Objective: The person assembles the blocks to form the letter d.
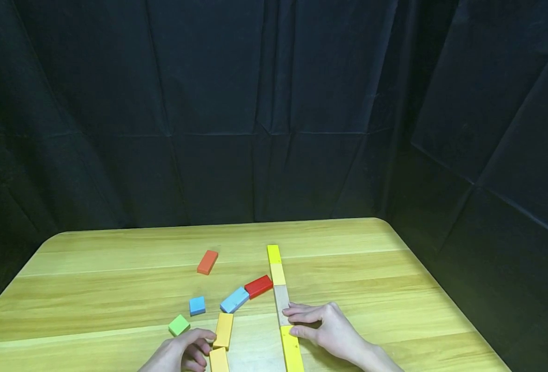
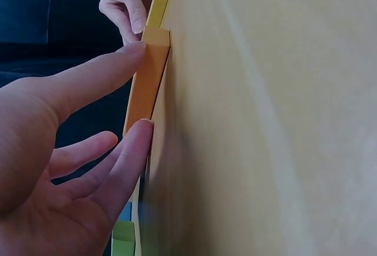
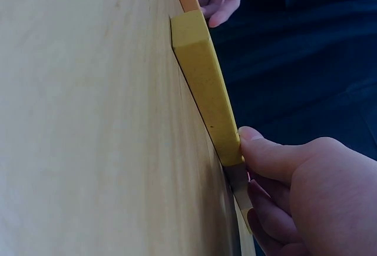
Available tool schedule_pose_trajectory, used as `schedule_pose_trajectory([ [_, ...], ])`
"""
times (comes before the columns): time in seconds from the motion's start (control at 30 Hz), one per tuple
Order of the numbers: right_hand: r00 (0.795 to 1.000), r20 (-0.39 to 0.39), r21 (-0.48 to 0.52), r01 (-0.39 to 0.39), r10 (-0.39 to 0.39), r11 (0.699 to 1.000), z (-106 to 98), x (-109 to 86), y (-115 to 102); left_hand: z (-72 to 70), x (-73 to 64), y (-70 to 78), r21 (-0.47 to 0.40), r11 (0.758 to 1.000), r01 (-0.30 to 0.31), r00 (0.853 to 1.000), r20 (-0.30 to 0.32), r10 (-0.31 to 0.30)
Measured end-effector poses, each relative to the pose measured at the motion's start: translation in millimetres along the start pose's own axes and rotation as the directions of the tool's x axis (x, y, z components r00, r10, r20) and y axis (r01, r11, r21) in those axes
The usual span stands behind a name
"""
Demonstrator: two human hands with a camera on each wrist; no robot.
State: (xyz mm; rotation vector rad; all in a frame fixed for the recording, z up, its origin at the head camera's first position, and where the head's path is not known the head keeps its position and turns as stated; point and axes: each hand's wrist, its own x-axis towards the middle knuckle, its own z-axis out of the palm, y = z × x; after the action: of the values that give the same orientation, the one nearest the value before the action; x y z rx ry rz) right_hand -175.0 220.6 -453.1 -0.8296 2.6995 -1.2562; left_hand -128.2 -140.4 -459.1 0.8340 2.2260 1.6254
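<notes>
Two orange blocks [image 1: 223, 331] lie end to end near the table's front. My left hand [image 1: 181, 353] is at their left side; in the left wrist view its extended thumb and a fingertip touch an orange block [image 2: 147, 79]. On the right, a straight row holds a long yellow block [image 1: 292, 351], a pale wooden block [image 1: 280, 304], a cream block [image 1: 277, 274] and a small yellow block [image 1: 274, 254]. My right hand [image 1: 334, 330] has its thumb on the long yellow block and fingertips on the pale one, fingers mostly extended.
A light blue block [image 1: 234, 299] and a red block [image 1: 258, 287] slant from the orange blocks toward the row. Loose at the left lie a green block [image 1: 179, 325], a small blue block [image 1: 197, 306] and an orange-red block [image 1: 207, 262]. Dark curtains [image 1: 209, 113] surround the wooden table [image 1: 371, 258].
</notes>
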Motion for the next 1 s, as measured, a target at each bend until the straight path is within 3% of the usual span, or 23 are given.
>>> schedule_pose_trajectory([
  [0.17, 1.000, -0.002, 0.000, 0.008, -0.008, 1.000, 0, 0.2, 0, -3.0, -0.7, -0.8, -0.018, 0.998, -0.057, 0.998, 0.004, 0.057],
  [0.37, 1.000, -0.001, 0.006, 0.012, -0.012, 1.000, 0, 0.4, 0, -7.0, 1.0, 10.5, -0.047, 0.999, 0.024, 1.000, -0.016, -0.024],
  [0.47, 1.000, 0.005, 0.009, 0.003, -0.003, 1.000, 0, 0.7, -1, -7.6, 3.6, 19.6, -0.008, 0.999, 0.049, 0.997, -0.055, -0.050],
  [0.67, 1.000, 0.009, 0.017, -0.005, 0.005, 1.000, -1, 0.6, -1, -11.0, 10.6, 31.1, 0.147, 0.989, 0.031, 0.986, -0.164, -0.007],
  [0.83, 1.000, 0.007, 0.018, -0.002, 0.002, 1.000, 0, 0.6, 0, -16.3, 23.6, 33.5, 0.211, 0.976, 0.057, 0.968, -0.252, -0.003],
  [1.0, 1.000, 0.004, 0.012, 0.005, -0.006, 1.000, 0, 0.8, 1, -25.1, 38.4, 29.4, 0.199, 0.974, 0.111, 0.930, -0.365, -0.031],
])
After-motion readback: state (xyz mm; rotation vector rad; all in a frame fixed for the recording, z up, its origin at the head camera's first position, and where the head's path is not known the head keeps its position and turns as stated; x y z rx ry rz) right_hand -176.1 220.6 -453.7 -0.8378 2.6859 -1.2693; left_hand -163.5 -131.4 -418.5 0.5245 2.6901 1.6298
